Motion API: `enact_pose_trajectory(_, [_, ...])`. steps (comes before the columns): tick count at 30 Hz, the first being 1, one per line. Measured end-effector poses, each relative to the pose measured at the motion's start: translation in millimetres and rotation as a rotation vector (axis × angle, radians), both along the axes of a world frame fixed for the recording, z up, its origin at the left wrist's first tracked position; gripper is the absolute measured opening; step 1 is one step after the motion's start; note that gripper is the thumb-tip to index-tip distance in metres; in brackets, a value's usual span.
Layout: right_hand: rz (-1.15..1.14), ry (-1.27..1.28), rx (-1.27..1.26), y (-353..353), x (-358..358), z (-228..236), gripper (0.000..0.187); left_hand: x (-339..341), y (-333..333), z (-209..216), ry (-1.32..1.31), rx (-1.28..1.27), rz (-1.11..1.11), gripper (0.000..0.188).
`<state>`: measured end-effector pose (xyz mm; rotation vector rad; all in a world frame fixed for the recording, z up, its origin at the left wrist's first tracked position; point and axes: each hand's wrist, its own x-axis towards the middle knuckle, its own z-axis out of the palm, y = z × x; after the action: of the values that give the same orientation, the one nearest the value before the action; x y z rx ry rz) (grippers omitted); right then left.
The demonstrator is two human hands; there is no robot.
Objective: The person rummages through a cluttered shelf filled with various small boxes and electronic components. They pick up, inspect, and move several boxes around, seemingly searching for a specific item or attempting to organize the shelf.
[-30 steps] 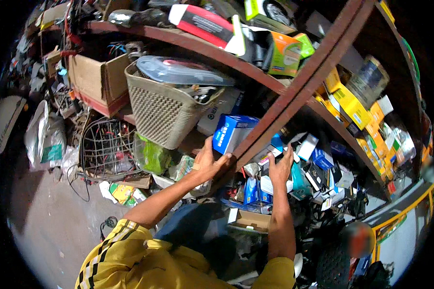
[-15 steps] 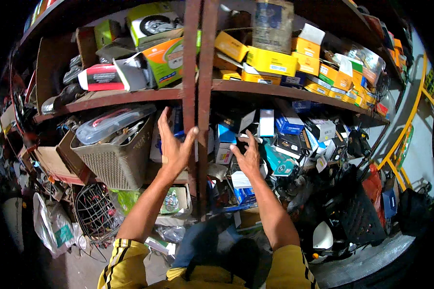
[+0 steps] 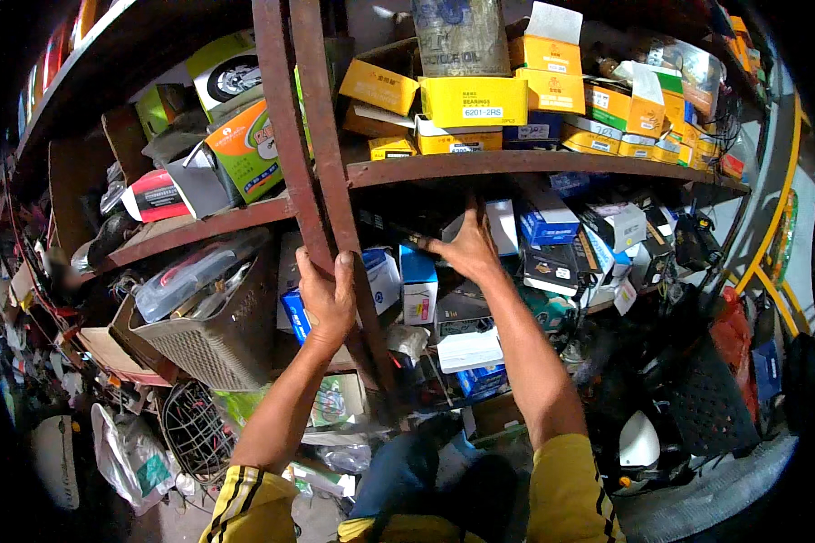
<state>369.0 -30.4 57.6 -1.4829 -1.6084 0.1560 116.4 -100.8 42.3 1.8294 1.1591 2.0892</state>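
Head view now shows the left hand (image 3: 328, 299) wrapped around the rusty upright post (image 3: 310, 181) of the shelving, fingers curled behind it and thumb pointing up along its right edge; half a second ago that hand was spread open in the air in front of the post, gripping nothing. The right hand (image 3: 466, 246) has gone farther in and higher, reaching under the upper shelf board (image 3: 534, 165) into the dark gap above the stacked cartons. Its fingers are stretched forward and partly hidden in shadow, so I cannot tell whether they hold anything; earlier it hovered open, nearer, in front of the boxes. Just left of that hand stands a blue and white box (image 3: 418, 285), and to its right a blue carton (image 3: 548, 219) lies under the shelf. Left of the post sits a grey plastic basket (image 3: 217, 330) with clear-lidded contents. Yellow boxes (image 3: 475, 100) line the upper shelf. The shelves also fill more of the frame than before.
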Motion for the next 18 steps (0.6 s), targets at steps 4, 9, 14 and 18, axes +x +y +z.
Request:
enact_pose_trajectory(4, [0.152,0.178,-0.294,12,7,36,0.109,-6,2,-2,0.013,0.011,-0.022,0.036])
enact_pose_trajectory(9, [0.349,1.185,-0.254,44,8,23,0.089,-2,-4,1,-0.028,0.033,-0.081,0.033])
enact_pose_trajectory(14, [0.294,1.162,-0.181,26,2,35,0.089,-1,-4,0,-0.073,-0.046,-0.169,0.034])
enact_pose_trajectory(18, [0.259,1.363,-0.282,23,14,25,0.065,-2,-9,3,-0.008,-0.043,-0.071,0.035])
